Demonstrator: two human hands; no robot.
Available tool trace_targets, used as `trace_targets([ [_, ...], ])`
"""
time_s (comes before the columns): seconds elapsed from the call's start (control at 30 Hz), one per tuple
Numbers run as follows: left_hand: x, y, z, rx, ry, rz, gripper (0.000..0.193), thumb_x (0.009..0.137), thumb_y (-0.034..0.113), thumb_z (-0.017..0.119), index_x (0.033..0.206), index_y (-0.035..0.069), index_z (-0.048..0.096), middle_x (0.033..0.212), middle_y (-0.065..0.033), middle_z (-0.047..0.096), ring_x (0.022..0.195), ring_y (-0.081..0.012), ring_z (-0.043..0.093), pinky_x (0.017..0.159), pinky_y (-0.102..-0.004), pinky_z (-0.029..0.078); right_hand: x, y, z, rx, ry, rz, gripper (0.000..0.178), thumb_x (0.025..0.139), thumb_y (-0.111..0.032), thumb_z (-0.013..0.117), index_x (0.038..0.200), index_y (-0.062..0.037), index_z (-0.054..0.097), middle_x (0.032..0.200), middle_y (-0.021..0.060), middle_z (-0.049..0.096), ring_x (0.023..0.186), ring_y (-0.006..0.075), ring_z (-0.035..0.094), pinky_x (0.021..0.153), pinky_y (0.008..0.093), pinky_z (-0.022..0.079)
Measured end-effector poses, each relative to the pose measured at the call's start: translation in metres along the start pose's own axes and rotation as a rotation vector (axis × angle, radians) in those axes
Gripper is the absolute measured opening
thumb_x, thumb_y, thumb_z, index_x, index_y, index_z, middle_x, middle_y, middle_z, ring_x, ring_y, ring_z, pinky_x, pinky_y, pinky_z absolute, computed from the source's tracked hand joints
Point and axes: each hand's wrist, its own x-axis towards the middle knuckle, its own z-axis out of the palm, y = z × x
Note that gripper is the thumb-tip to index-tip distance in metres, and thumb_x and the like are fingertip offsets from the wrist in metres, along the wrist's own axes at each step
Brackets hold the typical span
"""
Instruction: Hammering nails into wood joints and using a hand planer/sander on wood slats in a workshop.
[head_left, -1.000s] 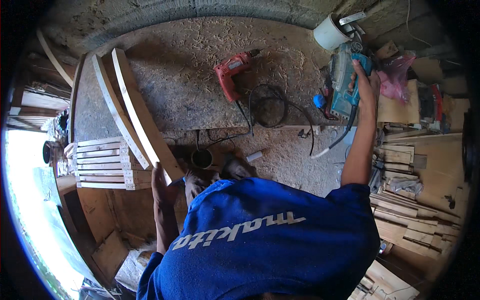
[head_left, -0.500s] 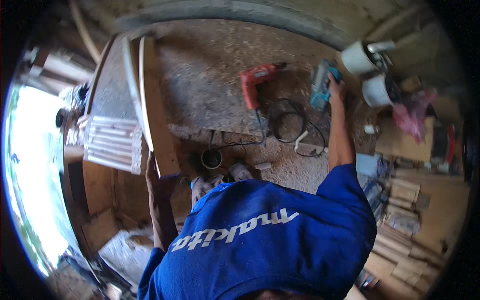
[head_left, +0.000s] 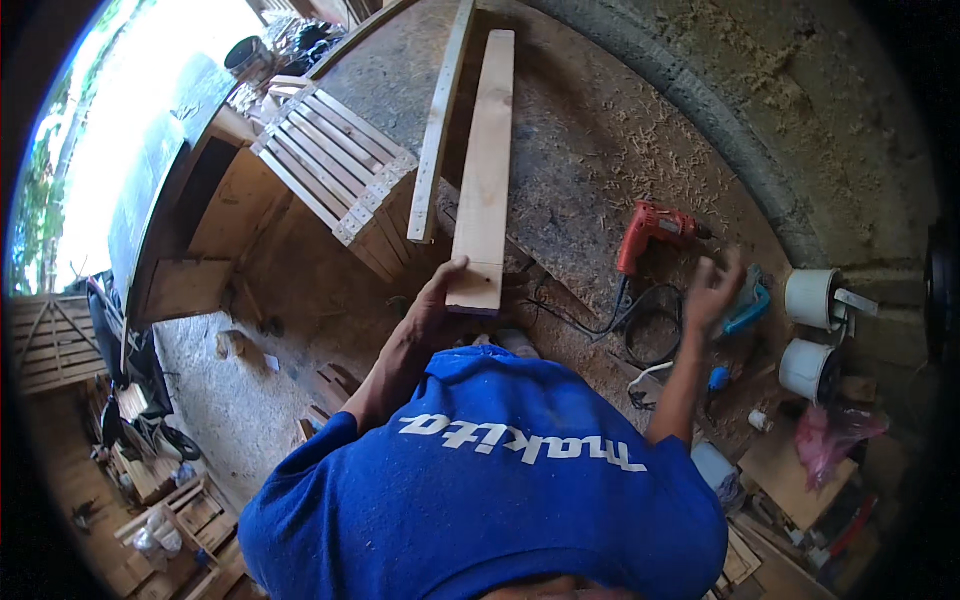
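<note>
A long pale wooden board [head_left: 483, 170] stretches away from me, its near end in my left hand [head_left: 437, 297]. The thumb of that hand lies over the board's edge and its fingers go underneath, out of sight. My right hand [head_left: 714, 290] is raised with fingers apart and nothing in it. Just beyond that hand lies a teal power tool [head_left: 746, 308], partly hidden by it, so its exact kind is unclear. A red corded drill [head_left: 652, 236] rests on the worktop between the board and my right hand.
Left of the board lies a narrow wooden strip with holes [head_left: 437, 140], near a slatted wooden piece [head_left: 330, 150]. A black cable [head_left: 640, 325] coils below the drill. White buckets [head_left: 808, 298] and a pink plastic bag [head_left: 835, 440] stand at the right. Wood shavings [head_left: 690, 110] litter the worktop.
My right hand has let go of the teal tool and lifted, its fingers spreading. The view has turned, so the board now appears nearer the middle. My left hand keeps holding the board.
</note>
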Motion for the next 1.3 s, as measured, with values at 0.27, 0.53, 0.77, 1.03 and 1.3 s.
trace_targets([
  [0.27,-0.073,0.085,0.035,0.541,-0.238,-0.078,0.083,0.092,0.061,0.063,0.135,-0.008,0.050,0.122,-0.0231,0.065,0.106,-0.0318,0.069,0.089,-0.0457,0.058,-0.018,-0.232,0.157,0.501,-0.310,-0.695,0.060,0.092,-0.015,0.066,0.147,-0.0032,0.045,0.147,0.0174,0.047,0.139,0.0352,0.043,0.117,0.0470,0.031],
  [0.53,-0.084,0.154,0.021,0.539,-0.295,0.187,0.086,0.099,0.066,0.044,0.149,-0.004,0.039,0.131,-0.0257,0.060,0.113,-0.0341,0.066,0.095,-0.0463,0.055,0.039,-0.313,0.129,0.618,-0.274,-0.643,0.035,0.090,-0.010,0.062,0.125,-0.0082,0.060,0.128,0.0139,0.059,0.117,0.0328,0.061,0.101,0.0393,0.050],
  [0.77,-0.006,0.149,-0.009,0.594,-0.258,0.063,0.100,0.095,0.036,0.072,0.161,0.000,0.006,0.153,-0.0200,0.038,0.139,-0.0277,0.042,0.112,-0.0374,0.038,0.002,-0.356,0.130,-0.047,-0.760,-0.563,0.053,0.091,-0.008,0.063,0.141,-0.0175,0.053,0.150,0.0117,0.039,0.137,0.0353,0.045,0.110,0.0447,0.046],
  [1.03,0.036,0.161,-0.032,0.291,-0.402,0.079,0.082,0.087,0.022,0.081,0.149,0.015,0.027,0.122,-0.0090,0.052,0.110,-0.0224,0.056,0.091,-0.0372,0.051,-0.082,-0.330,0.172,0.101,-0.624,-0.028,0.056,0.100,-0.019,0.057,0.150,-0.0031,0.040,0.144,0.0281,0.048,0.132,0.0435,0.051,0.107,0.0477,0.046],
  [1.3,0.042,0.175,-0.058,0.379,-0.402,0.094,0.101,0.085,0.015,0.082,0.159,0.006,0.014,0.125,-0.0111,0.056,0.112,-0.0193,0.058,0.095,-0.0338,0.051,-0.112,-0.317,0.198,0.155,-0.652,0.211,0.061,0.102,-0.035,0.058,0.147,0.0037,0.042,0.139,0.0305,0.054,0.124,0.0437,0.057,0.101,0.0460,0.049],
])
